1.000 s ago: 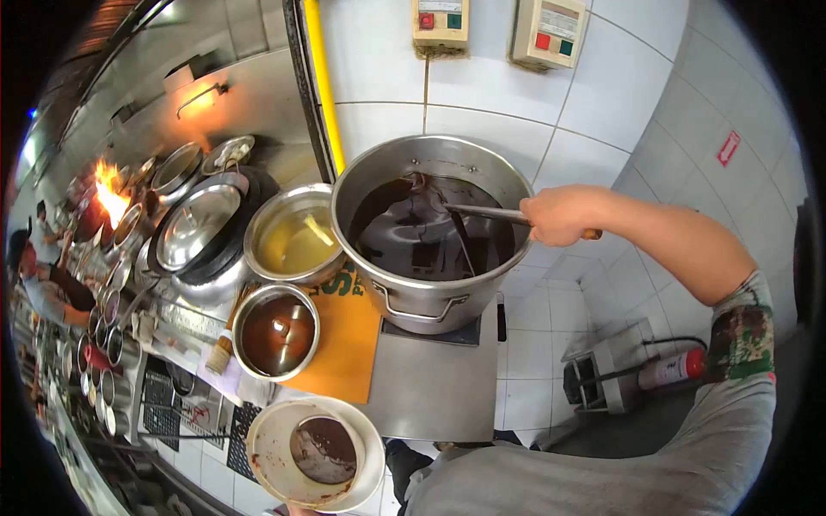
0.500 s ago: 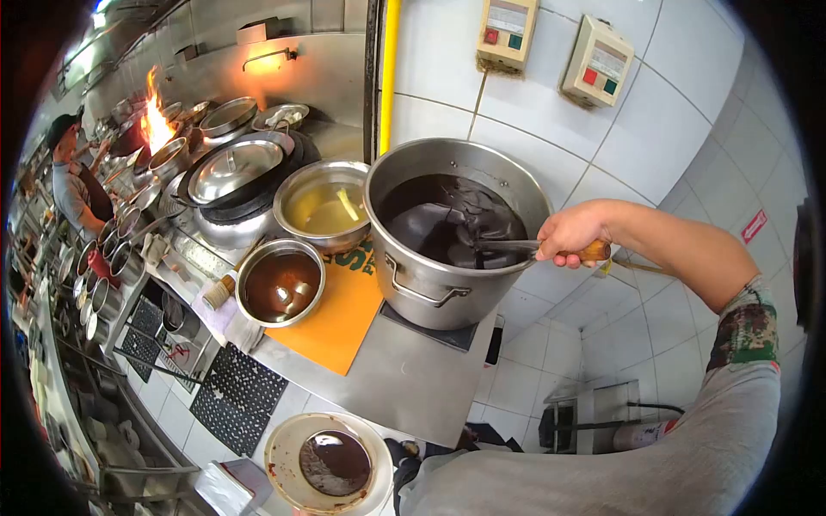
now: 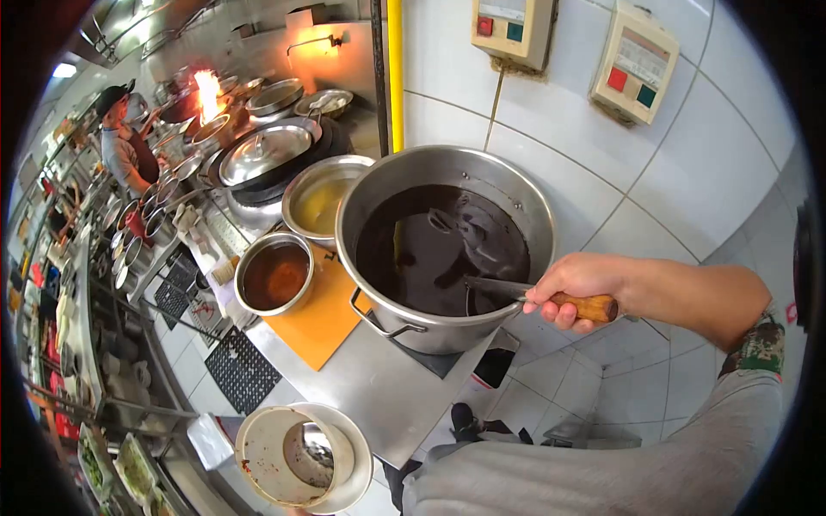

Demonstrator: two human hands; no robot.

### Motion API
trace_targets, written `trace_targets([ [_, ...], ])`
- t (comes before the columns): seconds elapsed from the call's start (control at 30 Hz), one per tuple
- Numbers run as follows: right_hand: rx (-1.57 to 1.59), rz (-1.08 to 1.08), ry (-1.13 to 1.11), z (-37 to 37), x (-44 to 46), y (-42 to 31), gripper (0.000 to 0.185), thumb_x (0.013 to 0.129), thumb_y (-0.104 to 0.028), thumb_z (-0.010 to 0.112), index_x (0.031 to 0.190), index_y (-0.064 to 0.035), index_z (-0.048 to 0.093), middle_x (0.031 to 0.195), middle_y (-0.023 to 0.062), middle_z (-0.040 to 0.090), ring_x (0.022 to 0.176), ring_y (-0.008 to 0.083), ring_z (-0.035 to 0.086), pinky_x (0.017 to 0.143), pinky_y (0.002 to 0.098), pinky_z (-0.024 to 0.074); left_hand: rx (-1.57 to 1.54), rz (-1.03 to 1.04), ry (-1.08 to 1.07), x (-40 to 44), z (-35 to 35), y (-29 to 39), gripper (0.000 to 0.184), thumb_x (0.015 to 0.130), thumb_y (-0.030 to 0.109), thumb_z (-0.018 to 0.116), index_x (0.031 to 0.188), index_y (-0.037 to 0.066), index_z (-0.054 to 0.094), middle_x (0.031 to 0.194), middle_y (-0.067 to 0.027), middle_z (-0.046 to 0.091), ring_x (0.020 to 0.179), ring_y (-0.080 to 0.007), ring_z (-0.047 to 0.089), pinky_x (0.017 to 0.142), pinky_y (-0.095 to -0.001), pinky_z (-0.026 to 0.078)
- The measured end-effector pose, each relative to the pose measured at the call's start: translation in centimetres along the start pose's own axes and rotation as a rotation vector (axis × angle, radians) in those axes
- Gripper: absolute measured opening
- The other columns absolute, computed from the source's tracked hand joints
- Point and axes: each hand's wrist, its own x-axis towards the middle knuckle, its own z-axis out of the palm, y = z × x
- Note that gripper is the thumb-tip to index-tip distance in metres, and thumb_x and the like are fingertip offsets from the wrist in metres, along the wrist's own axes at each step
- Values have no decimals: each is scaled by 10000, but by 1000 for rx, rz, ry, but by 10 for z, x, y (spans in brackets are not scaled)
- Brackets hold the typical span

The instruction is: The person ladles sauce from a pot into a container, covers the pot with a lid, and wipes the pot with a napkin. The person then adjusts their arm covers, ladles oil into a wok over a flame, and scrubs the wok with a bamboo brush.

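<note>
My right hand [image 3: 578, 291] is closed round the wooden handle of a metal utensil [image 3: 495, 286], whose far end dips into dark liquid. The liquid fills much of a large steel pot [image 3: 430, 329] on the steel counter. At the bottom, a dirty cream bucket [image 3: 258, 447] stands tilted over a wider pale container [image 3: 357, 439], with dark residue inside. Only a sliver of my left hand [image 3: 297, 512] shows under its lower edge; the fingers are hidden. Left of the pot sit a bowl of brown liquid [image 3: 275, 279] and a bowl of yellowish liquid [image 3: 320, 202].
An orange sheet [image 3: 314, 335] lies on the steel counter [image 3: 370, 387]. A lidded wok [image 3: 265, 156] and a burner flame [image 3: 207, 95] are at the upper left, near another person [image 3: 125, 146]. Two switch boxes [image 3: 635, 64] hang on the tiled wall.
The view has shifted. My right hand has moved the utensil lower along the pot's right side, and the liquid's ripples differ. The cream bucket has tipped and shows less liquid.
</note>
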Motion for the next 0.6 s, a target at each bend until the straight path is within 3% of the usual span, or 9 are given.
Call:
trace_targets([
  [0.2, 168, 17, -192, -36, -3, 9, 169, 1040, -215, 510, 1022, -47, 522, 719, -32, 521, 534, 47, 484, 412, 239, 397, -42, 66, 181, -65, 38, -28, 505, 998, 337, 533, 1376, 4, 507, 1333, -137, 569, 1174, -260, 603, 947, -414, 547],
  [0.3, 253, 28, -278, -51, -9, 16, 181, 1044, -222, 500, 1054, -43, 520, 739, -27, 525, 537, 49, 480, 410, 239, 399, -120, 160, 107, -83, 56, -45, 559, 984, 357, 552, 1405, -3, 473, 1350, -153, 560, 1184, -277, 605, 952, -422, 551],
  [0.43, 333, 25, -380, -69, -20, 26, 204, 1049, -228, 485, 1115, -40, 527, 773, -12, 530, 549, 62, 487, 411, 258, 413, -123, 108, 221, -97, 82, -53, 575, 978, 351, 559, 1413, -11, 459, 1357, -177, 553, 1191, -307, 608, 960, -452, 553],
  [0.6, 456, -25, -538, -75, -30, 51, 241, 1056, -233, 470, 1179, -35, 528, 818, 8, 524, 560, 81, 496, 423, 286, 447, -107, 139, 171, -107, 117, -55, 538, 976, 320, 535, 1390, -18, 480, 1325, -168, 573, 1171, -294, 617, 951, -430, 552],
])
